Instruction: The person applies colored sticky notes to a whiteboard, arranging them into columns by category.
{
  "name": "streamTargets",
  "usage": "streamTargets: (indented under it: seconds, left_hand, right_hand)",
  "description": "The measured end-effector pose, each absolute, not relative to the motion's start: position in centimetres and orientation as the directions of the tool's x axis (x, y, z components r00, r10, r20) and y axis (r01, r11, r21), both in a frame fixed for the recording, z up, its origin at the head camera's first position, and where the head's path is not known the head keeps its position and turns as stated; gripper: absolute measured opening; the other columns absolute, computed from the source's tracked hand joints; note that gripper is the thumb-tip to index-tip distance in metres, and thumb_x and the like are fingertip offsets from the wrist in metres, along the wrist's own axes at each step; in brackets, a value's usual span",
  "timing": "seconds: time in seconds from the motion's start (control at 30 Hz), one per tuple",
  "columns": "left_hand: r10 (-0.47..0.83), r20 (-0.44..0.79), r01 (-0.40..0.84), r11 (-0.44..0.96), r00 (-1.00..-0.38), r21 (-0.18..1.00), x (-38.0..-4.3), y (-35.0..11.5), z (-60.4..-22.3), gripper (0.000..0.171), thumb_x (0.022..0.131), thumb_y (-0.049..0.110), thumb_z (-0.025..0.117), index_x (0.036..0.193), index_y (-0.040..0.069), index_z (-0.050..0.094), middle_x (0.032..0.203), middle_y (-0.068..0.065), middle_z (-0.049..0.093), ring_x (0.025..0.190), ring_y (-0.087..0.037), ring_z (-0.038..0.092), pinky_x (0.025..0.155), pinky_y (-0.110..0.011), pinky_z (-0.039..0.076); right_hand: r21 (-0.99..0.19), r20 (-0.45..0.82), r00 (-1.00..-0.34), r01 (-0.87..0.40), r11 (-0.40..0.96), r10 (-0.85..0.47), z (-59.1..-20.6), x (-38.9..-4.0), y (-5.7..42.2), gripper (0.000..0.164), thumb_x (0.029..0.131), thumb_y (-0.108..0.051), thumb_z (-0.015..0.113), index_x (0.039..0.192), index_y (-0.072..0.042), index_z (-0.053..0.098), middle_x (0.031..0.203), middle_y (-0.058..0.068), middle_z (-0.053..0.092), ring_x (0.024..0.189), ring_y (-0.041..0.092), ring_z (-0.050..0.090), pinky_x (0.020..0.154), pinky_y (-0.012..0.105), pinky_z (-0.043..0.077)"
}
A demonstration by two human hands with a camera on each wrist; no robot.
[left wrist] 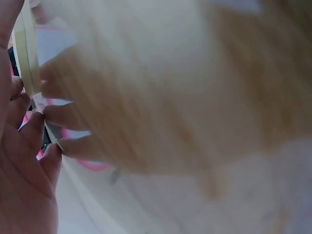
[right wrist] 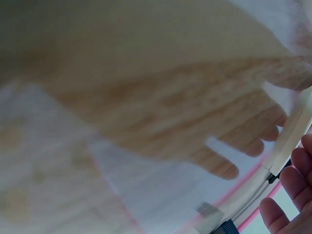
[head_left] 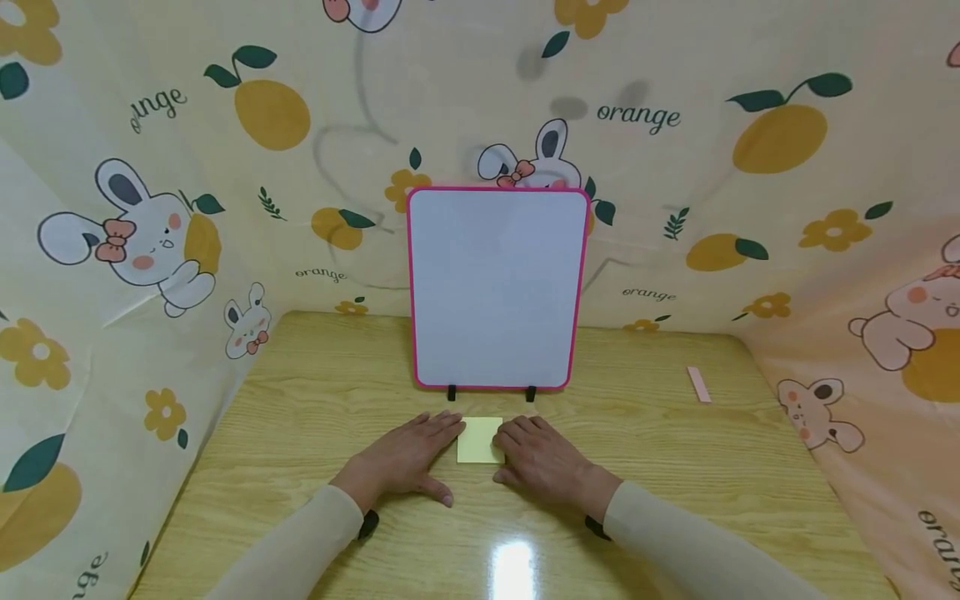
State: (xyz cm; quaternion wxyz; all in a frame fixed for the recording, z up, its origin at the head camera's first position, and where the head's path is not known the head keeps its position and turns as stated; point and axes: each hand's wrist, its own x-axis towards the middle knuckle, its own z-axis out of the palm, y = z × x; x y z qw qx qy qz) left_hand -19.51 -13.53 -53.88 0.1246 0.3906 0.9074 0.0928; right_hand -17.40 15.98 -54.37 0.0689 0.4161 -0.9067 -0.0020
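From afar, I see one yellow note (head_left: pixel 480 442) before one whiteboard (head_left: pixel 498 287), between one left hand (head_left: pixel 405 455), fingers straight, thumb apart, and one right hand (head_left: pixel 545 460), fingers bent (pinching or not, I cannot tell).

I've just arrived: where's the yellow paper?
In the head view, the yellow paper lies on the table between the left hand and the right hand, just below the whiteboard.

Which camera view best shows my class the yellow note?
The head view: it shows the yellow note almost whole on the table, between the left hand and the right hand. Each wrist view shows only a narrow, pale strip near one side of the frame, probably the note seen at a slant.
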Motion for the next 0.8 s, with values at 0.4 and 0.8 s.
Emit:
streamTargets:
  seconds: [0.4, 0.8]
  left_hand:
    - [0.729, -0.158, 0.673, 0.678, -0.666, 0.296, -19.42, -13.64, -53.81, 0.118, 0.081, 0.077, 0.071, 0.169, 0.012, 0.026, 0.177, -0.004, 0.021, 0.164, -0.025, 0.018, 0.134, -0.046, 0.02]
    - [0.731, -0.158, 0.672, 0.676, -0.664, 0.302, -19.44, -13.62, -53.7, 0.117, 0.081, 0.074, 0.072, 0.169, 0.012, 0.026, 0.177, -0.005, 0.022, 0.164, -0.025, 0.018, 0.134, -0.046, 0.02]
  right_hand:
    - [0.07, 0.166, -0.636, -0.755, 0.652, -0.753, -54.22, -17.49, 15.68, 0.034, 0.104, -0.047, 0.065, 0.117, -0.016, 0.064, 0.12, -0.001, 0.066, 0.12, 0.02, 0.06, 0.103, 0.039, 0.053]
    - [0.08, 0.206, -0.645, -0.739, 0.669, -0.736, -54.31, -17.62, 15.33, 0.028, 0.1, -0.043, 0.072, 0.108, -0.017, 0.064, 0.111, -0.002, 0.068, 0.112, 0.019, 0.062, 0.096, 0.038, 0.054]
